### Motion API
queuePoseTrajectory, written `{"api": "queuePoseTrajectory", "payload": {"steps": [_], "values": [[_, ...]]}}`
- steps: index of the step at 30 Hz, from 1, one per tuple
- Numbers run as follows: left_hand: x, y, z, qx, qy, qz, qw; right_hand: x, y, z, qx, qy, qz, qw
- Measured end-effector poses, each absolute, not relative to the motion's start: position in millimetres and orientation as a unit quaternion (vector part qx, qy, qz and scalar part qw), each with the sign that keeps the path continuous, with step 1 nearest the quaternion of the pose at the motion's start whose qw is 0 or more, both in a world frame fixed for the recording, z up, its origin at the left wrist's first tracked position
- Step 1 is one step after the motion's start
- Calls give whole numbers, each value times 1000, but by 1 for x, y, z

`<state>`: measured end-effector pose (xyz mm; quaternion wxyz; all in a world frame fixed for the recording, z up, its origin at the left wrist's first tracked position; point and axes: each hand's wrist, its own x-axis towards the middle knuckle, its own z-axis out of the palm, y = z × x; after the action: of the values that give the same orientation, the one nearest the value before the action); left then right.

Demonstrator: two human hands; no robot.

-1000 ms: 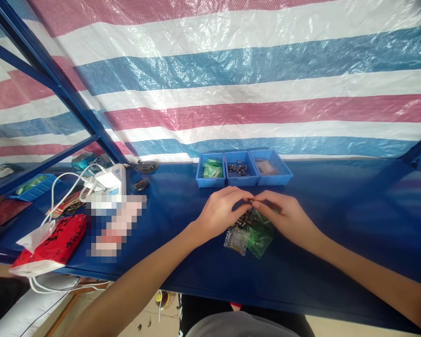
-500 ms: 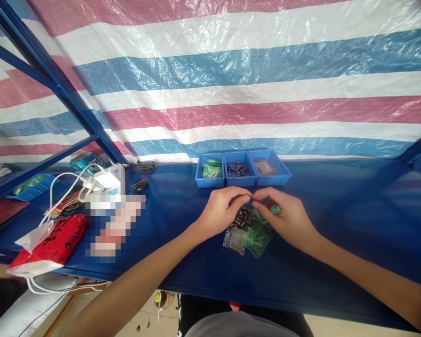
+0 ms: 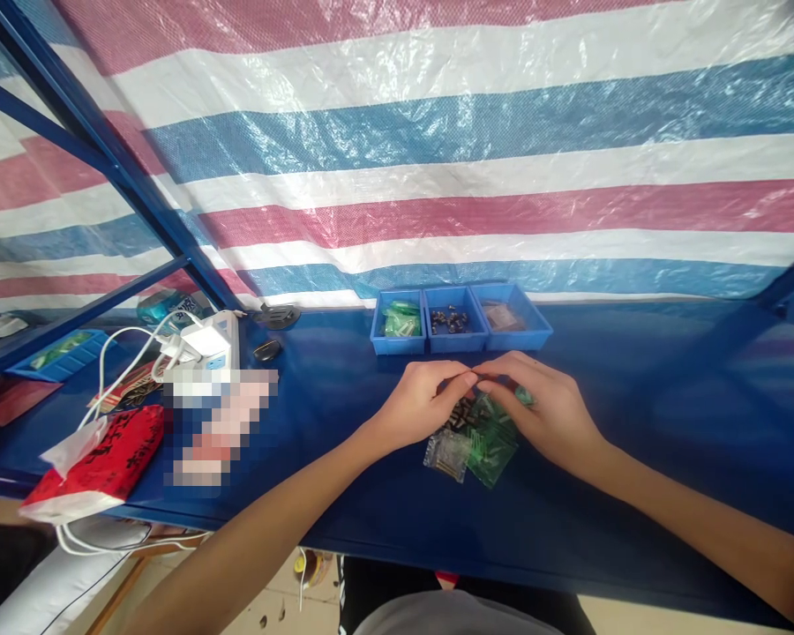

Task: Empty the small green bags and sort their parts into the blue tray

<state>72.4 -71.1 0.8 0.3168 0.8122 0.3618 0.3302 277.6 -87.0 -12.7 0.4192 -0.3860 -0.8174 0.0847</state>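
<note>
My left hand (image 3: 418, 399) and my right hand (image 3: 548, 401) meet at the fingertips over the middle of the blue table. Both are pinched closed, and whatever lies between the fingers is too small to make out. Just beneath them is a pile of small dark metal screws or fittings (image 3: 461, 413), partly hidden by the hands. Against that pile lie a clear zip bag (image 3: 447, 453) with thin brass-coloured pieces and green plastic bags (image 3: 493, 451) holding light pieces.
Behind the hands stand three joined blue bins: one with green packets (image 3: 400, 319), one with dark metal parts (image 3: 451, 319), one with clear bags (image 3: 503, 316). To the left lie a white power strip (image 3: 220, 348) with cables and a red tissue pack (image 3: 116, 459).
My fingertips have shifted slightly, the left fingers closing nearer together. The whole view has moved a little; the bags and pile look the same.
</note>
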Motion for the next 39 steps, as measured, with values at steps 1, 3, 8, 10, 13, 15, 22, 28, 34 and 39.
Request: {"api": "queuePoseTrajectory", "payload": {"steps": [1,3,8,10,13,15,22,28,34,39], "values": [[72,-71,1,822,357,320,307,278,-86,-12,-395,-813,98,416],[70,-70,-1,837,355,312,277,279,-85,-11,-419,-800,134,408],[68,-72,-8,854,360,335,171,277,-85,-7,-447,-768,224,399],[68,-73,-10,863,341,338,154,275,-87,-6,-448,-763,250,392],[69,-74,-12,865,324,350,157,274,-89,-4,-449,-760,270,384],[69,-74,-12,859,323,360,168,273,-89,-3,-449,-759,271,385],[72,-71,-5,807,359,388,262,277,-87,-7,-439,-781,209,391],[73,-70,-7,753,365,381,393,276,-87,-14,-401,-818,135,390],[74,-70,-9,725,357,386,446,274,-88,-9,-378,-828,117,398],[67,-58,-10,742,374,381,406,272,-67,-1,-343,-853,82,386]]}}
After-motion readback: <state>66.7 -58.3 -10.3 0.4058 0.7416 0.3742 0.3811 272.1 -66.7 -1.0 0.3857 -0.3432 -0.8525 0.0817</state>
